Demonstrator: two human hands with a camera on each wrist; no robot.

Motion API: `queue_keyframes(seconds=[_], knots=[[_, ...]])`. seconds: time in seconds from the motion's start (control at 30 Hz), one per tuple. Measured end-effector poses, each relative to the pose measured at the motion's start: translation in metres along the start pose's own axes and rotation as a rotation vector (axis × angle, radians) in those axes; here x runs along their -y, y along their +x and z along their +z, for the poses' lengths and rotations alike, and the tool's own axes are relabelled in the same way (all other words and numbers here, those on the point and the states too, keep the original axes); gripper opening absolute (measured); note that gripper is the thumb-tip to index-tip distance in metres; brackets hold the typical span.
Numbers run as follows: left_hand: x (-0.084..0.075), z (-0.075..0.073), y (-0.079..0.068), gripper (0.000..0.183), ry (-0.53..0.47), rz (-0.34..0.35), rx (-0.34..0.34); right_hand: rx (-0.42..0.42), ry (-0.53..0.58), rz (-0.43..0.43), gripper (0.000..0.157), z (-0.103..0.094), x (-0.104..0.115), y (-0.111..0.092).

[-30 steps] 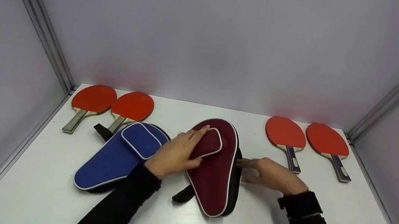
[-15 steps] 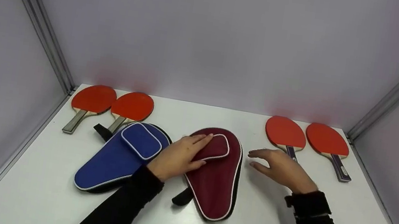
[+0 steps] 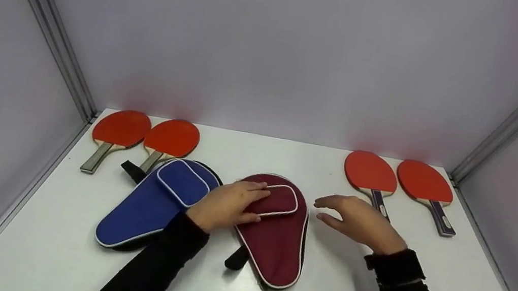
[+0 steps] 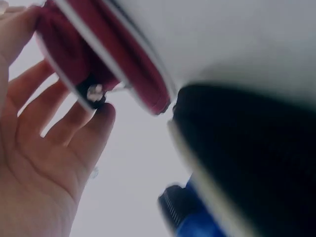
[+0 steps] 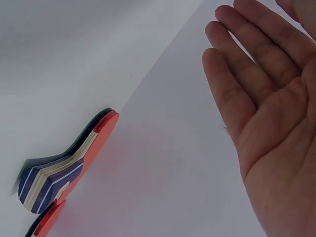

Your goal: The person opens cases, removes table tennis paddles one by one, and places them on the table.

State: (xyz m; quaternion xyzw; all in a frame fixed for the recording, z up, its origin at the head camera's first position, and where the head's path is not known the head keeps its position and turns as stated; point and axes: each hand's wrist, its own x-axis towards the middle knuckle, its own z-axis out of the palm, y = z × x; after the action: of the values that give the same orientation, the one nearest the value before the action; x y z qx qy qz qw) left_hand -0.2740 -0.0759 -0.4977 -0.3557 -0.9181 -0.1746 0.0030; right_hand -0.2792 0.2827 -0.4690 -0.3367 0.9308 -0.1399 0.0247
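A maroon table tennis paddle case (image 3: 277,246) with white piping lies at the table's middle, its narrow end toward me. My left hand (image 3: 225,204) rests on its upper left part, fingers extended over the pocket (image 3: 284,202) and thumb on the case. In the left wrist view, a zipper pull (image 4: 95,93) hangs by a fingertip of that hand. My right hand (image 3: 362,224) hovers just right of the case, fingers relaxed and holding nothing. Under my left wrist side lies a blue paddle case (image 3: 145,216), partly hidden by the forearm.
Two red paddles (image 3: 122,127) (image 3: 173,137) lie at the back left, one handle partly behind the blue case and its black strap (image 3: 133,171). Two more red paddles (image 3: 370,171) (image 3: 424,181) lie at the back right. Grey-white walls (image 3: 272,55) enclose the table.
The maroon case has come flatter and its wide end has shifted toward me, with the left hand on it. My right hand has let go of its right side and moved slightly away.
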Motion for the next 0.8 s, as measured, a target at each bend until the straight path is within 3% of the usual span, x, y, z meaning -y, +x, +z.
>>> queue_keyframes(seconds=[0.2, 0.43, 0.6, 0.8], knots=[[0.001, -0.019, -0.011, 0.067, -0.001, -0.045, 0.094, 0.024, -0.021, -0.061, 0.032, 0.001, 0.019, 0.004], [0.004, -0.026, -0.017, 0.062, 0.028, -0.071, 0.097, 0.061, -0.038, -0.139, 0.031, 0.008, 0.042, 0.009], [0.004, -0.018, -0.012, 0.058, 0.070, -0.080, 0.038, 0.150, -0.012, -0.151, 0.041, 0.018, 0.061, 0.011], [0.003, -0.009, -0.005, 0.042, 0.156, -0.047, -0.112, 0.270, 0.031, -0.075, 0.069, 0.033, 0.080, 0.012]])
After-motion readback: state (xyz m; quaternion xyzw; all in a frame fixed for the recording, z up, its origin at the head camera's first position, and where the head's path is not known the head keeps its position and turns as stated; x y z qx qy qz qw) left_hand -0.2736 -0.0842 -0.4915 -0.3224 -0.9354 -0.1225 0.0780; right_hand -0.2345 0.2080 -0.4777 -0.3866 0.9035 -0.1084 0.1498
